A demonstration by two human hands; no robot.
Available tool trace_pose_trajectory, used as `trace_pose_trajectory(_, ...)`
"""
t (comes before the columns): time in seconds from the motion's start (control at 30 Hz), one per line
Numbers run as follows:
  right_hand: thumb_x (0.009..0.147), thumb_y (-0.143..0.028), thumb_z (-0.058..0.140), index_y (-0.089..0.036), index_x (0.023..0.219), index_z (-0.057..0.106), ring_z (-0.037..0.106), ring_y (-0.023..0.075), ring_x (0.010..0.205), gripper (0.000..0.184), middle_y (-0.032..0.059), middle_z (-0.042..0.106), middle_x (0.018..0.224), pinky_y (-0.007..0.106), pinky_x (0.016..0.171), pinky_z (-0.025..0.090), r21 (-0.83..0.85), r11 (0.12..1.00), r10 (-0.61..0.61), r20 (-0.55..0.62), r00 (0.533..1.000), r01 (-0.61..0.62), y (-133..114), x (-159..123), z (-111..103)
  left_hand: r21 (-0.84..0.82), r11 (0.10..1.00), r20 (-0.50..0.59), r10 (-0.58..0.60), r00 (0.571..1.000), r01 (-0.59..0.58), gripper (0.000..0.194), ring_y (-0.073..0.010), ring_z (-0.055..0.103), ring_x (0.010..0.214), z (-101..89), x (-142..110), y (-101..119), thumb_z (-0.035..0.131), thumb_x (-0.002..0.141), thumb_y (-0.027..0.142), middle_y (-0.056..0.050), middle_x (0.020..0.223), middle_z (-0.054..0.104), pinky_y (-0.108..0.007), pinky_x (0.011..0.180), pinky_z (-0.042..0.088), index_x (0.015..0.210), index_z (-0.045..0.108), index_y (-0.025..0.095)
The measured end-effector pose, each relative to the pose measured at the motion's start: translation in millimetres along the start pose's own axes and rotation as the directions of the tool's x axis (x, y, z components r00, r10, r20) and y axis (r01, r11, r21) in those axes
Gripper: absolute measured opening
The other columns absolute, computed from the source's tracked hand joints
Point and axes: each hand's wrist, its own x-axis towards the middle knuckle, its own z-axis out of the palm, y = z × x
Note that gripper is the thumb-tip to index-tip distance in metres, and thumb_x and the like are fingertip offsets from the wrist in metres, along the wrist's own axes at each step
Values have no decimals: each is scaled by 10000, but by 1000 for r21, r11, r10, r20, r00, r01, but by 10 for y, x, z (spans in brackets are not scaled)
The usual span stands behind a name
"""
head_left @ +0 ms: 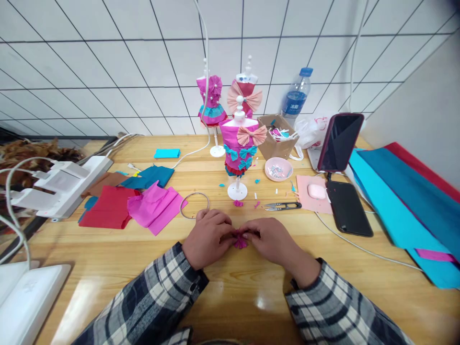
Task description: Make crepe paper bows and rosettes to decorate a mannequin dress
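A small gathered piece of magenta crepe paper is pinched between my two hands, low over the wooden table. My left hand closes its thumb and fingers on the left side of it. From the other side, my right hand pinches it in the same way. Just beyond the hands lies another small magenta gathered piece, by the round base of a mini dress form. That form wears a magenta top, a peach bow, blue bows and a red-edged skirt. A metal ring lies near my left hand.
Thread snips and paper scraps lie beyond my right hand. Behind are a pink bowl, a cardboard box, two more dress forms and a bottle. Crepe sheets lie left; phones and long paper rolls right.
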Motion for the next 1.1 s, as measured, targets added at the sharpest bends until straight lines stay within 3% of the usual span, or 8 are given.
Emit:
trace_pose_trajectory(0.27, 810, -281, 620, -247, 966, 694, 601, 179, 852, 175, 13, 678, 892, 290, 742, 430, -175, 984, -39, -39, 998, 32, -66, -27, -40, -37, 999, -1, -28, 1000, 28, 142, -200, 540, 906, 0, -13, -7, 640, 812, 391, -14, 895, 652, -398, 806, 289, 843, 719, 277)
trace_pose_trajectory(0.6, 894, -288, 527, -248, 902, 692, 588, 180, 838, 170, 10, 665, 857, 305, 735, 423, -326, 943, -74, -13, 997, 66, -115, -65, -12, -6, 999, 0, -33, 999, 33, 92, -204, 538, 909, -26, -12, 2, 645, 795, 307, -18, 901, 660, -414, 822, 283, 821, 708, 245)
trace_pose_trajectory(0.77, 902, -262, 510, -219, 877, 673, 585, 182, 829, 170, 26, 657, 852, 300, 716, 416, -368, 927, -71, 6, 997, 69, -146, -41, -8, 7, 1000, -13, -6, 1000, 7, 124, -203, 530, 909, 14, 5, -7, 602, 839, 292, -32, 894, 661, -410, 831, 301, 830, 708, 230)
trace_pose_trajectory(0.87, 903, -238, 497, -205, 862, 658, 569, 186, 814, 170, 42, 651, 852, 307, 739, 414, -420, 894, -139, 69, 988, 155, -156, -8, -27, 21, 1000, -27, 10, 1000, -9, 150, -204, 529, 911, 13, 0, -20, 566, 865, 269, -39, 904, 666, -409, 840, 309, 832, 703, 218)
trace_pose_trajectory(1.1, 872, -121, 489, -183, 898, 629, 546, 195, 858, 155, 69, 625, 895, 316, 789, 412, -450, 869, -179, 103, 978, 206, -90, 23, 11, -25, 999, -5, 26, 1000, -26, 139, -217, 524, 947, -24, -6, -79, 620, 824, 319, -42, 973, 652, -404, 852, 310, 895, 720, 253)
